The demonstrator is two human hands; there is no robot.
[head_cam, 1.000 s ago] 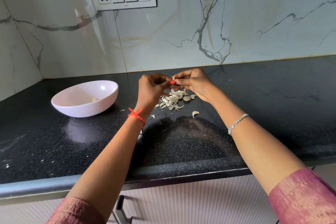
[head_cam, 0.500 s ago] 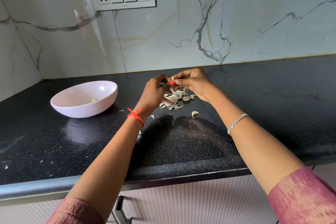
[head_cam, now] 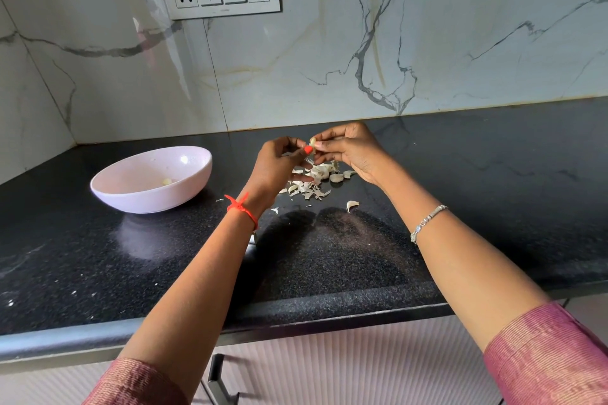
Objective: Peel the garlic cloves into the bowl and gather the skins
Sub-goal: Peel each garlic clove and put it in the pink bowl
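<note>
Garlic clove (head_cam: 312, 142) pinched between fingertips of left hand (head_cam: 275, 165) and right hand (head_cam: 352, 149), held above skin pile (head_cam: 313, 181). Pink bowl (head_cam: 154, 179) left of pile, one peeled clove (head_cam: 166, 181) inside. Loose clove (head_cam: 352, 205) just right of pile, nearer counter edge.

garlic clove (head_cam: 312, 141) mostly hidden, sleeves (head_cam: 546, 355) cropped

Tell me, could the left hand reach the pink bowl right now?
Probably yes: the bowl sits near the left hand, nothing standing between them, though that hand and the right hand pinch a garlic clove.
</note>
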